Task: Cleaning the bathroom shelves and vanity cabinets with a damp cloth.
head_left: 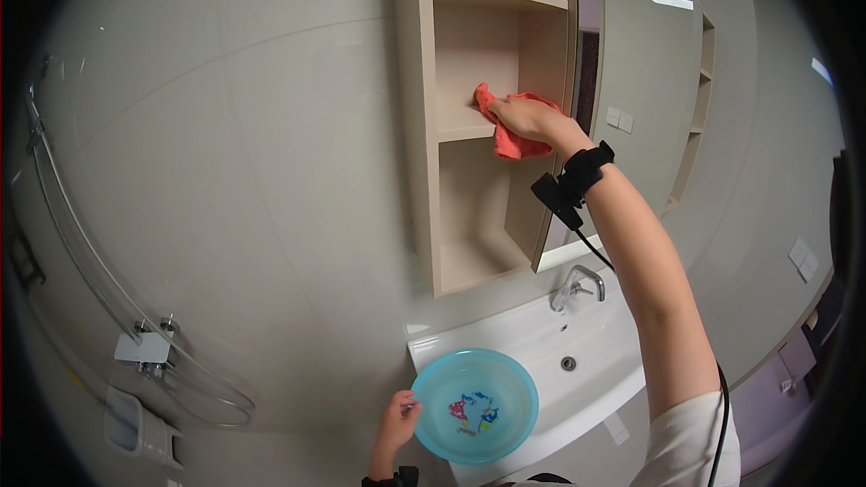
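My right hand presses a bunched red-orange cloth against a shelf of the open wall cabinet. Part of the cloth hangs over the shelf's front edge, and its fingers are partly hidden in the folds. Low in the view, my left hand is closed at the left rim of a translucent blue basin. The basin has a colourful printed pattern on its bottom and rests on the left part of the white sink. Whether it holds water is hard to tell.
A mirror adjoins the cabinet on the right. Below it a chrome faucet rises behind the sink drain. On the left wall are a shower mixer with looping hoses and a pale bin. A black strap and cable run along my right arm.
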`<state>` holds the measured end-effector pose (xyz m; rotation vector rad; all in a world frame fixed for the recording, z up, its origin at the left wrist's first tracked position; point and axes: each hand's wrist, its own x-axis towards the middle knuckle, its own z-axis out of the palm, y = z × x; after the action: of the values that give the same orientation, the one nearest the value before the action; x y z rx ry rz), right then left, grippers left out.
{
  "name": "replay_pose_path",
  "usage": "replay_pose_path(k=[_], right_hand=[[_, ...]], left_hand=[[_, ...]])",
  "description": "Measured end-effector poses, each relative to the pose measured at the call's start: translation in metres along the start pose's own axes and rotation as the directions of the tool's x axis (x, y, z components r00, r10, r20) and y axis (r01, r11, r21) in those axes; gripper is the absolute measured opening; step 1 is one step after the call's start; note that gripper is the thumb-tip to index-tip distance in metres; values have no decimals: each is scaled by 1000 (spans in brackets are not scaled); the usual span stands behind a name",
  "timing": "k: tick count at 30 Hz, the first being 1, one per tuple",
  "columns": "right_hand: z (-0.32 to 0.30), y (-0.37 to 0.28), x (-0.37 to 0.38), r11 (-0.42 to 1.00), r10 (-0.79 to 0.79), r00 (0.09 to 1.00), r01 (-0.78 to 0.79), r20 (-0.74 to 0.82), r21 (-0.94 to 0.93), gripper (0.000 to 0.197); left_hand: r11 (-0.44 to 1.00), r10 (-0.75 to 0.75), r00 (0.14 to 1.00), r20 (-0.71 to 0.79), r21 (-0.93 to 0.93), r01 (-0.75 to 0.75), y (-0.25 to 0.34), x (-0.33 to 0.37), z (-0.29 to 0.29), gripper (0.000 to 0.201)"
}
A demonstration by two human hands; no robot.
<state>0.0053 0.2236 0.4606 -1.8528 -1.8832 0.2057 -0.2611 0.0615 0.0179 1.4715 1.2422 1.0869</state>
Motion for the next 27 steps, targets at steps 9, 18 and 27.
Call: replay_pose_path(k=[9, 18, 27], right_hand=[[20, -48, 2, 748, -197, 976, 90, 90, 657, 41], [-23, -88, 25, -473, -400, 872, 68, -282, 879, 45], [20, -73, 36, 116, -314, 948, 98, -57, 988, 42]], left_hand=[[1000, 0, 1000, -28, 0, 0, 3, -2, -12, 30], [996, 37, 989, -147, 83, -25, -18, -31, -41, 31], [994, -37, 990, -133, 101, 51, -10, -39, -47, 31]])
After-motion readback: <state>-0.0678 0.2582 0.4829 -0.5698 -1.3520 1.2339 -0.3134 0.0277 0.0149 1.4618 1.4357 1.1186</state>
